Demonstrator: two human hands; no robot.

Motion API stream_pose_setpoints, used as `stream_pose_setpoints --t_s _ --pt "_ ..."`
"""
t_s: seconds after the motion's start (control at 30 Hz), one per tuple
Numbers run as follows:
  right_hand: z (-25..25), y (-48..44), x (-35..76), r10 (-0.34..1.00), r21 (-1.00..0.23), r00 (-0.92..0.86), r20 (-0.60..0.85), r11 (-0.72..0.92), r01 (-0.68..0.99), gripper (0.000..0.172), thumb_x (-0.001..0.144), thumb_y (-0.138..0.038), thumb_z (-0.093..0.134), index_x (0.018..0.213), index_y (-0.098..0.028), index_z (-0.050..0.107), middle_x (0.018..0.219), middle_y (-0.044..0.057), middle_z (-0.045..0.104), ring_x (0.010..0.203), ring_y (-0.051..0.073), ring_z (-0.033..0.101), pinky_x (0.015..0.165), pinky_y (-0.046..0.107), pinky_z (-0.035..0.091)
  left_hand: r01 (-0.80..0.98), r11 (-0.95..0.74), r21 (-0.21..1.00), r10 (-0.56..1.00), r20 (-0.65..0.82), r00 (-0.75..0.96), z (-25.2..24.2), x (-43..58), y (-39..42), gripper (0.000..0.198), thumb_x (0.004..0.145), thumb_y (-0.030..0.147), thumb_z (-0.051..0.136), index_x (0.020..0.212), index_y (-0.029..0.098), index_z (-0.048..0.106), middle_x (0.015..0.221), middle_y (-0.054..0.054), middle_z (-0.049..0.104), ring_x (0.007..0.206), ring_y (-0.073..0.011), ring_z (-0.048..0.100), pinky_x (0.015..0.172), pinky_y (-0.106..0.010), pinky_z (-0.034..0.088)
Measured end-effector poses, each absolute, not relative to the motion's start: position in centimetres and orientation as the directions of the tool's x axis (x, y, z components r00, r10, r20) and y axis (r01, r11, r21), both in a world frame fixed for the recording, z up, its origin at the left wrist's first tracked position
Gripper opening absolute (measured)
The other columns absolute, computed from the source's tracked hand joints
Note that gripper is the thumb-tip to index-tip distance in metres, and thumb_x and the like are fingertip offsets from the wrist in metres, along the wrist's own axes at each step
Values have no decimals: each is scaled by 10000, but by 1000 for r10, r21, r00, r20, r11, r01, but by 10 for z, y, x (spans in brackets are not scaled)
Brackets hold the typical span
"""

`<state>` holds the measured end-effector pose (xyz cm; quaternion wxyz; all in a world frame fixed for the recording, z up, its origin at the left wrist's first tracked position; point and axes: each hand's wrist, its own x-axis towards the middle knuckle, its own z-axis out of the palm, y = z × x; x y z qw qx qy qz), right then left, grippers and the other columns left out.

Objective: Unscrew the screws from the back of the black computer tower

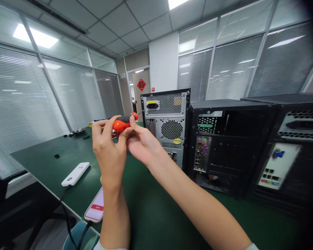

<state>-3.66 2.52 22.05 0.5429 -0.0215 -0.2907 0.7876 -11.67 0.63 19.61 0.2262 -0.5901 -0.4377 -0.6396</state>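
Note:
Both of my hands are on a screwdriver (121,123) with an orange and dark grey handle. My left hand (108,137) is closed around the rear of the handle. With its thumb against the front part, my right hand (141,140) grips the handle too, its other fingers partly hidden. The thin shaft points right, its tip at the upper left edge of a computer case (164,121). Whether the tip touches a screw there I cannot tell. The case stands upright with its rear side, power socket and fan grille facing me.
To the right stand two more black computer cases, a nearer one (232,146) and another (302,139). A white power bank (75,174) and a phone (95,208) lie on the green table (151,215). A metal dish (79,131) is farther back. Cables hang over a teal bin (79,232).

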Motion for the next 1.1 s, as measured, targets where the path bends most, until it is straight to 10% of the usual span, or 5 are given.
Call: stream_pose_setpoints --t_s 1.1 --pt "213 21 -29 847 -552 -436 303 -217 -805 190 882 -260 515 767 -152 621 715 35 641 776 143 602 773 310 507 832 -504 232 279 955 -98 200 -125 -4 343 812 418 589 1106 243 606 1002 -58 540 942 -196 539 818 -354 491"
